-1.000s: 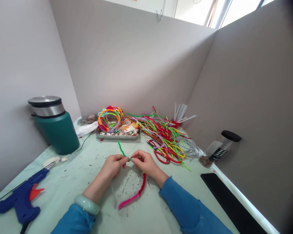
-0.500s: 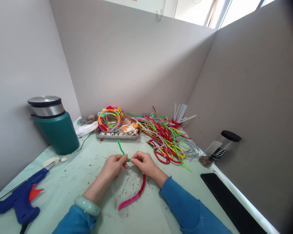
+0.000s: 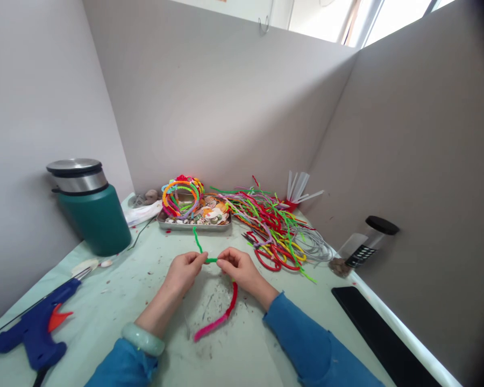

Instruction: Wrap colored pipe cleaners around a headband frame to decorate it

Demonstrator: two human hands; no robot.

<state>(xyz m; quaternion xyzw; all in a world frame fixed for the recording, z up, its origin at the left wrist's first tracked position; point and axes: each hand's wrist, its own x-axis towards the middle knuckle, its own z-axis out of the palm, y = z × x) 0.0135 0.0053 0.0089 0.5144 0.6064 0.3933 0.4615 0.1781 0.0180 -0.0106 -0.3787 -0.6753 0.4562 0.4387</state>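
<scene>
A fuzzy pipe cleaner, green at one end and red to pink at the other, runs between my hands. Its green part point(image 3: 211, 260) spans the short gap between my fingertips, and a loose green end sticks up beyond my left hand. My left hand point(image 3: 186, 269) pinches the green stretch from the left. On the other side, my right hand point(image 3: 239, 266) pinches it between thumb and forefinger. From under the right hand hangs the curved red and pink length point(image 3: 229, 312), above or on the table. My right palm hides the part in between.
A metal tray point(image 3: 197, 228) holds colourful pipe-cleaner rings point(image 3: 182, 198) and shell pieces. Right of it lie a pipe-cleaner heap point(image 3: 262, 209) and red-handled scissors point(image 3: 268, 259). At left are a green flask point(image 3: 93, 217) and blue glue gun point(image 3: 36, 322); at right, a jar point(image 3: 363, 247) and black strip point(image 3: 371, 322).
My hands have drawn slightly apart, showing more green between the fingertips. The loose green end has risen a little, and the red and pink tail has shifted slightly up and left.
</scene>
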